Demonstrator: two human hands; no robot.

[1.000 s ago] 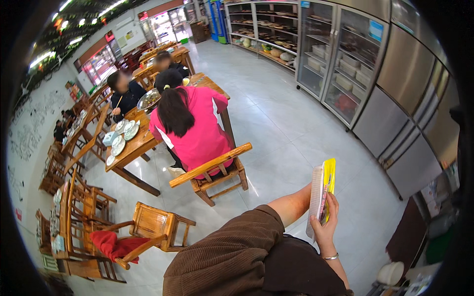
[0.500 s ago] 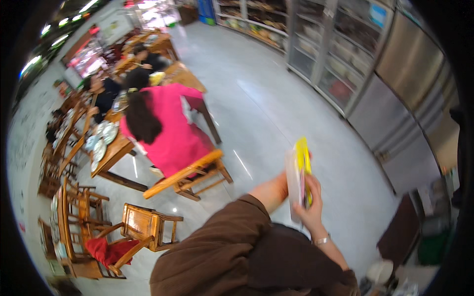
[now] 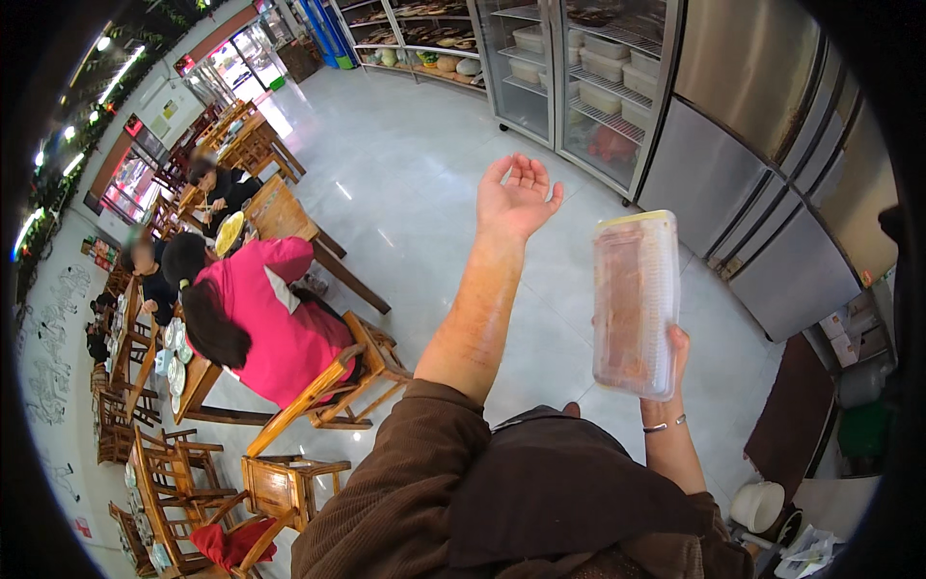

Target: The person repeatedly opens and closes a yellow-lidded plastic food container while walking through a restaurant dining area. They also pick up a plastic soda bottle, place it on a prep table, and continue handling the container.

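My right hand [image 3: 679, 359] grips a clear plastic food container [image 3: 634, 299] by its right edge and lower corner. The container is long and ribbed, held tilted up with a broad side showing, and something reddish-brown shows through the plastic. A thin yellow strip runs along its top edge. What lies behind it, along with most of my right fingers, is hidden. To the left, my left hand [image 3: 519, 198] is raised away from the container, palm up, with fingers loosely curled and apart, holding nothing.
Steel refrigerators [image 3: 714, 179] and a glass-door cabinet [image 3: 608, 96] with white tubs line the right. At left, people sit at wooden tables [image 3: 280, 212], one in a pink top [image 3: 285, 338]. A wooden chair [image 3: 280, 487] with red cloth [image 3: 231, 545] stands lower left; a white pot [image 3: 757, 507] lower right.
My left hand has let go of the container and moved up and left. The container, formerly edge-on with more yellow showing, has turned its broad side into view in my right hand.
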